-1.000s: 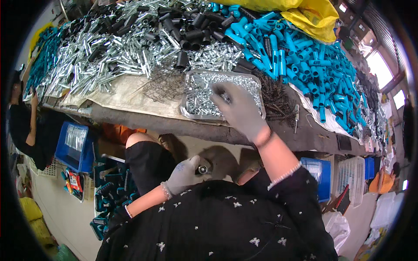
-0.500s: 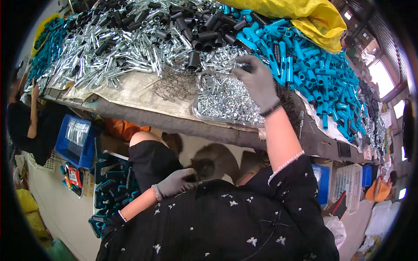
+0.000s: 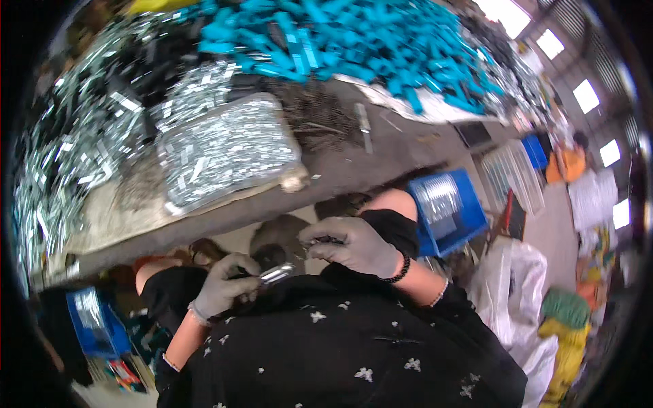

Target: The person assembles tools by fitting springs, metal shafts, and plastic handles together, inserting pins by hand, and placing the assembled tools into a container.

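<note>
Both hands sit low over the lap, gloved in grey. Left hand (image 3: 228, 289) is curled around one shiny metal tube (image 3: 275, 274), its long axis running from the palm up and to the right, free end aimed at the right hand (image 3: 350, 246). That right hand is closed in a loose fist on something small and dark; what it is, I cannot tell. One black bead bracelet (image 3: 400, 270) circles the right wrist.

Beyond the hands, past the knees, runs the edge of the surface (image 3: 381, 153). On it, straight ahead of the left hand, lies one clear bag of silvery metal pieces (image 3: 228, 146). Farther off, a heap of turquoise plastic parts (image 3: 354, 44), too many to count, and to the left of the bag a spread of loose bright metal tubes (image 3: 68, 149). One blue crate (image 3: 452, 207) stands just right of the right hand, another blue crate (image 3: 92, 323) down left of the left hand. White sacks (image 3: 513, 285) crowd the right.
</note>
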`<state>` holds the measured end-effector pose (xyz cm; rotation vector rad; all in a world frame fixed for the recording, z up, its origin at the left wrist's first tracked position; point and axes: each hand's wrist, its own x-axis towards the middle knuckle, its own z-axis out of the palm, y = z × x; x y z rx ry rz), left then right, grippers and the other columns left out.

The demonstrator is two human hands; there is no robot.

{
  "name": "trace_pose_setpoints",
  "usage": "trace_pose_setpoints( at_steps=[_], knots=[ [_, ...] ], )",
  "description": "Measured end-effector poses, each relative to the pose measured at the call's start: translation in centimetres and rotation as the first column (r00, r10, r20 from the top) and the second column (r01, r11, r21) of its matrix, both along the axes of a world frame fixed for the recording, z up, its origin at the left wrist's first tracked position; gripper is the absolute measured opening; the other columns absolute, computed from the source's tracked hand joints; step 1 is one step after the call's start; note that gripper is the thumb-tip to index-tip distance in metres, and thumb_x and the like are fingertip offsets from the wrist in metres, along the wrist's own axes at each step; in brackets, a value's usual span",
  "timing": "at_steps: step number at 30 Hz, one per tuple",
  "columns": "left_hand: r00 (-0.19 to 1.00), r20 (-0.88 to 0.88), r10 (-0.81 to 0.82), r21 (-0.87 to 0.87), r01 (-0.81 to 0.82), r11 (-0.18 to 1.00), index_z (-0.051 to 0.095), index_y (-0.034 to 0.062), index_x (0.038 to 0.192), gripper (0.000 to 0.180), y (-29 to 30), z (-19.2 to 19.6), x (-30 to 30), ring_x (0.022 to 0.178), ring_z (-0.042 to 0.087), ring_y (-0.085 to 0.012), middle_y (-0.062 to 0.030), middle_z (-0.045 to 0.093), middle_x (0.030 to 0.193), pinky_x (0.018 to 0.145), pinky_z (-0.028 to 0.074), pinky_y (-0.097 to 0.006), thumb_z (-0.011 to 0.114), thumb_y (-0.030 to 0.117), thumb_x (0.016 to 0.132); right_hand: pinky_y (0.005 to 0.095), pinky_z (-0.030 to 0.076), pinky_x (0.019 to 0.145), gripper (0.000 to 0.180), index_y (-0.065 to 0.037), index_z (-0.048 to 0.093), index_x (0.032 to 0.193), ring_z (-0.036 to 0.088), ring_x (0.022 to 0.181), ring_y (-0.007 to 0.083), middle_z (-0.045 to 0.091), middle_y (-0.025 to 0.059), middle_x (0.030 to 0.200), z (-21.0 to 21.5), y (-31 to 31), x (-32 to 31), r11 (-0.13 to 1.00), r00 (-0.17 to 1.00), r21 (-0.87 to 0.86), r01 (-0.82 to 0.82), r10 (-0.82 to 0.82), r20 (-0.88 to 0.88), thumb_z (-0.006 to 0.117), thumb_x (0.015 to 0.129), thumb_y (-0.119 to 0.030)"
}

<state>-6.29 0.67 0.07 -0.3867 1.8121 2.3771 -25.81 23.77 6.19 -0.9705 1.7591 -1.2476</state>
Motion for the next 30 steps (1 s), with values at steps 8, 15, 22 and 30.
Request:
trace_pose_setpoints(
  at_steps=[8,15,22,30],
  knots=[
    [0.983,0.131,-0.13,-0.116,0.145,0.983,0.057,0.0011,0.12,0.033,5.4,3.2,-5.6,0.062,0.057,-0.0097,-0.0072,0.066,0.099,0.052,0.043,-0.022,0.062,0.0,0.087,0.0341,0.053,0.08,0.032,-0.005,0.067,0.115,0.07,0.092,0.0226,0.071,0.0124,0.096,-3.6,3.4,0.8,0.996,0.998,0.079,-0.03,0.025,0.062,0.071,0.091,-0.027],
    [0.948,0.316,-0.046,-0.285,0.141,0.948,0.063,0.0005,0.12,0.031,4.9,-0.5,-5.4,0.068,0.057,-0.0083,-0.0071,0.067,0.101,0.059,0.046,-0.024,0.06,0.001,0.089,0.0388,0.054,0.084,0.028,-0.001,0.064,0.116,0.069,0.088,0.0294,0.067,0.019,0.109,-5.0,11.2,-7.7,0.979,0.802,-0.06,0.194,-0.193,-0.566,0.059,0.092,-0.013],
    [0.986,0.164,0.001,-0.437,0.071,0.897,0.064,-0.0023,0.116,0.03,3.2,-5.2,-2.8,0.101,0.06,-0.0188,-0.0099,0.064,0.11,0.091,0.047,-0.032,0.059,0.011,0.09,0.0336,0.053,0.077,0.024,-0.003,0.073,0.101,0.07,0.084,0.0229,0.074,0.0141,0.092,-18.0,29.7,-23.5,0.219,0.165,-0.032,0.975,-0.816,-0.554,0.066,0.082,-0.016],
    [0.98,0.195,0.035,-0.491,0.067,0.868,0.064,-0.0028,0.116,0.033,3.7,-3.3,-2.8,0.109,0.059,-0.0205,-0.0113,0.063,0.115,0.099,0.043,-0.034,0.061,0.014,0.088,0.0454,0.05,0.087,0.025,0.001,0.07,0.103,0.066,0.101,0.0398,0.069,0.026,0.103,-23.8,25.3,-23.5,0.619,0.735,0.433,0.656,-0.39,-0.556,0.056,0.084,-0.008]
  ],
)
